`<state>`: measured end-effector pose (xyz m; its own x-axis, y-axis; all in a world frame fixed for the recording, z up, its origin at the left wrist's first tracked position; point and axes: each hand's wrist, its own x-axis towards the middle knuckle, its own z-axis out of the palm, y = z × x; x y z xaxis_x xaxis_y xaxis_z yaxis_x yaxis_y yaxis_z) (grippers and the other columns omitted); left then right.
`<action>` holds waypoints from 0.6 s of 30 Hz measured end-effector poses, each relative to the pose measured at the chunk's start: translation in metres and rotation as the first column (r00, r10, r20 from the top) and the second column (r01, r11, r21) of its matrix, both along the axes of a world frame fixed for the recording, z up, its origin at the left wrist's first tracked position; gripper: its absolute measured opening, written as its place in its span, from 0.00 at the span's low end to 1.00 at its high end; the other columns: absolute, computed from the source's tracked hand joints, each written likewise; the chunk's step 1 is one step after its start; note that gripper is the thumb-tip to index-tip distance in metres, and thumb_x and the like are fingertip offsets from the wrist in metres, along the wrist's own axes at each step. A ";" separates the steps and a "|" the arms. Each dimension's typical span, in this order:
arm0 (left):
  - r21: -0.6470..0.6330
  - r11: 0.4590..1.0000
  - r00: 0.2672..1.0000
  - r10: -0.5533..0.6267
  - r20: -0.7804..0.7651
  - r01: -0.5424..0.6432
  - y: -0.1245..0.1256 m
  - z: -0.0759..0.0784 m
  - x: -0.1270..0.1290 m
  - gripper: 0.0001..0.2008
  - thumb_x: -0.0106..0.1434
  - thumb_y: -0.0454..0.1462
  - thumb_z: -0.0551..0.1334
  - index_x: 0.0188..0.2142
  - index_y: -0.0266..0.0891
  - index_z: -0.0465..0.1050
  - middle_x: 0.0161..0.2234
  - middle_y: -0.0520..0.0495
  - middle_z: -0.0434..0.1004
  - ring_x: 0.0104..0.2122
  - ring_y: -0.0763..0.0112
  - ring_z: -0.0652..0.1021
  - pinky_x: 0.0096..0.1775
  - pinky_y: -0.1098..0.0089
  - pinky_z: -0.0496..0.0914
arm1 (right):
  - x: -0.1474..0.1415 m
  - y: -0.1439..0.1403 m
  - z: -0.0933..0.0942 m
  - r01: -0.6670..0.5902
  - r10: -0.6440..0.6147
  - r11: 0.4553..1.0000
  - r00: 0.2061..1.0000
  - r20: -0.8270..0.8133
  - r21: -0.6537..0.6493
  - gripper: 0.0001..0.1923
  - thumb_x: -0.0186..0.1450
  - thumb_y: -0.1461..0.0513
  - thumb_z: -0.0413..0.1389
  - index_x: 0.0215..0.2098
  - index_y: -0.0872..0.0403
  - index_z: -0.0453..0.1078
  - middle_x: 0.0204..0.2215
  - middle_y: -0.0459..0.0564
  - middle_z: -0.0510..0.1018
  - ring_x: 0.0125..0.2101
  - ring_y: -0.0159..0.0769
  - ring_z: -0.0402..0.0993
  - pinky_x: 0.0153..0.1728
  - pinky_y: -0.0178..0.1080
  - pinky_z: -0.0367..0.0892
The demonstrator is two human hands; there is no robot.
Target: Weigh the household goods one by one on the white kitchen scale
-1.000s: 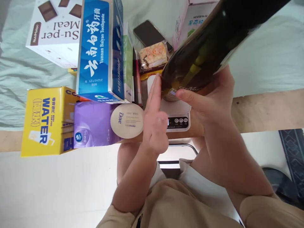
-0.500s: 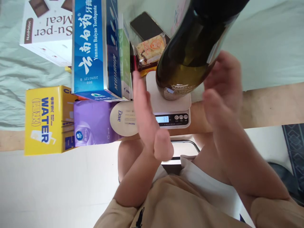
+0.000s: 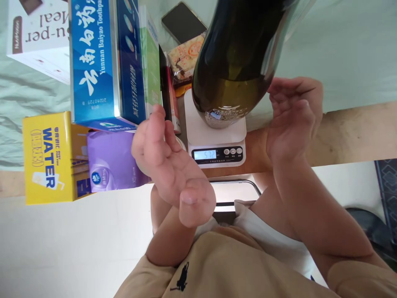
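A dark green glass bottle (image 3: 238,62) stands on the white platform of a kitchen scale (image 3: 217,138), whose lit display (image 3: 204,155) seems to read 572. My right hand (image 3: 293,114) is beside the bottle, palm turned toward it and fingers loosely curled. Its fingertips come close to the glass; whether they touch, I cannot tell. To the left of the scale, my left hand (image 3: 173,169) is raised with the palm up, fingers slightly bent and holding nothing. It covers most of a round white Dove container (image 3: 182,143).
Left of the scale stand a blue toothpaste box (image 3: 96,70), a purple pack (image 3: 113,161), a yellow box (image 3: 48,157) and a white box (image 3: 40,45). Behind the scale lie a wrapped snack (image 3: 185,56) and a dark phone (image 3: 182,22). The table's wooden edge (image 3: 353,128) runs across the front.
My left hand has moved left and turned its palm upward. My right hand has shifted slightly right. The bottle remains on the scale, and the display is now clearer.
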<state>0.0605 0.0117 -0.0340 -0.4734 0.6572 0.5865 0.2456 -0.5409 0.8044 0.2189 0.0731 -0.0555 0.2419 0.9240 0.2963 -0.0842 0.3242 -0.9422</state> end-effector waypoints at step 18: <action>-0.104 0.992 0.985 -0.084 -0.151 0.068 0.000 0.001 -0.002 0.30 0.69 0.57 0.45 0.65 0.56 0.63 0.66 0.58 0.64 0.73 0.55 0.57 0.73 0.50 0.57 | 0.012 -0.001 -0.009 -0.009 0.007 1.000 0.994 0.110 0.015 0.16 0.65 0.48 0.54 0.45 0.48 0.70 0.46 0.48 0.77 0.50 0.35 0.77 0.60 0.48 0.70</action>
<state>0.0582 0.0114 -0.0335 -0.3286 0.7459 0.5794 0.3324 -0.4829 0.8102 0.2304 0.0722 -0.0650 0.1992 0.9208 0.3354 0.0172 0.3390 -0.9406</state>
